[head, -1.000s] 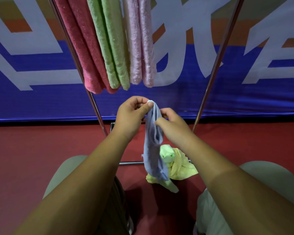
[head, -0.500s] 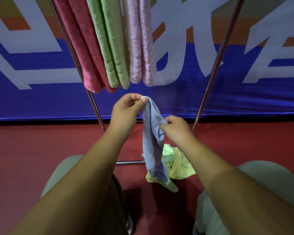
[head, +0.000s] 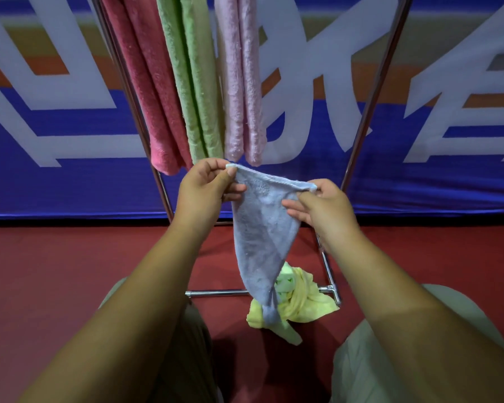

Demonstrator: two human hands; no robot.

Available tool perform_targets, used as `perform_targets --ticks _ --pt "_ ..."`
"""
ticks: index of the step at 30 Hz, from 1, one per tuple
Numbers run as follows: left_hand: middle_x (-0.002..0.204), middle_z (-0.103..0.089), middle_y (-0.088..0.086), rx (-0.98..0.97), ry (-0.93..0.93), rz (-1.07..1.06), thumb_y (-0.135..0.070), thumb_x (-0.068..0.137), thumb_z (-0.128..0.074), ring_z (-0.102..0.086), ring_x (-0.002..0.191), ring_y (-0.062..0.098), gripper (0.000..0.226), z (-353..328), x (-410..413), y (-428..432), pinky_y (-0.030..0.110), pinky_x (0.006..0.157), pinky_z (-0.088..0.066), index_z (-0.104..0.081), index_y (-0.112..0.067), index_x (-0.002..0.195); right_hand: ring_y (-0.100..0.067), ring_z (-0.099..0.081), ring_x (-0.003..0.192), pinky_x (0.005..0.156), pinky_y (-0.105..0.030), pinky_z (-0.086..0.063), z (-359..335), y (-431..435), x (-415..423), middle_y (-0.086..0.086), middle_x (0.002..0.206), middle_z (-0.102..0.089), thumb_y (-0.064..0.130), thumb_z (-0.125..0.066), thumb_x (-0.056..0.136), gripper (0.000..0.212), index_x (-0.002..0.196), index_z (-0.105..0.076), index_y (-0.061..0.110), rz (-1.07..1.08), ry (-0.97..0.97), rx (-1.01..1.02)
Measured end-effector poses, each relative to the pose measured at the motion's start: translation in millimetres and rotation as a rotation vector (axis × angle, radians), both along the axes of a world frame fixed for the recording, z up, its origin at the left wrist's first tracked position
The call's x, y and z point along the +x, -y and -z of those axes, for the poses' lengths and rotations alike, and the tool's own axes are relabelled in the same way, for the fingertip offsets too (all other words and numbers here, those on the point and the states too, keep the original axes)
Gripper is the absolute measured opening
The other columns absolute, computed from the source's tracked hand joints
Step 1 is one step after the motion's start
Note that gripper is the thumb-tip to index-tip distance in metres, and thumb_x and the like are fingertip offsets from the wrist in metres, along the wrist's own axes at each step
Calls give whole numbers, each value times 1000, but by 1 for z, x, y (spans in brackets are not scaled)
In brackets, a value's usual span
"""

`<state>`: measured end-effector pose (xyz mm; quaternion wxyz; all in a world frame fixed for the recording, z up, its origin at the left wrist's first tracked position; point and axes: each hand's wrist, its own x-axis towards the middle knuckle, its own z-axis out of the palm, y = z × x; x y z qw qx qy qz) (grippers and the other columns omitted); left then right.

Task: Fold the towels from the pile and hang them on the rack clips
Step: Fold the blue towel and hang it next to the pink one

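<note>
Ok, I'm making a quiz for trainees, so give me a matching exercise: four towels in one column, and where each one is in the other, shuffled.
Towels
1. light blue terry towel
2. pale yellow towel
3. deep pink terry towel
4. light green terry towel

Places
A. hanging in the middle of the three on the chrome rack
B. crumpled on the red floor by the rack's base bar
C. pinched at its top edge by the left hand and the right hand
D. hanging leftmost on the rack

Pairs: 1-C, 2-B, 3-D, 4-A
</note>
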<state>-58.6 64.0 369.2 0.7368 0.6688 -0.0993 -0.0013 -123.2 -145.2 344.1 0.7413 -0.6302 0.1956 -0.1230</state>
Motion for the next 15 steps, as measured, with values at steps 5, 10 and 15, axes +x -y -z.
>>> perform_targets --ticks 5,10,15 --pt "78 -71 6 24 121 -73 -2 104 -65 -69 59 9 9 -55 -3 -6 27 55 -59 -65 -10 106 -20 -83 95 91 -33 -67 -56 7 -9 -11 103 -81 -2 -68 104 13 111 -71 9 -69 134 -44" --pt "81 -64 -7 73 304 -150 -7 103 -70 -61 67 -2 27 -121 -6 -12 16 63 -52 -72 -14 128 -17 -82 96 97 -35 -66 -126 4 -13 -7 92 -82 2 -66 106 14 111 -77 9 -108 270 -38" --pt "97 -70 2 33 360 -115 -14 104 -69 -72 87 13 21 -186 -14 -18 35 83 -65 -77 -26 120 -16 -81 89 92 -34 -67 -194 0 -19 -4 84 -82 3 -63 109 11 111 -73 5 -105 380 34"
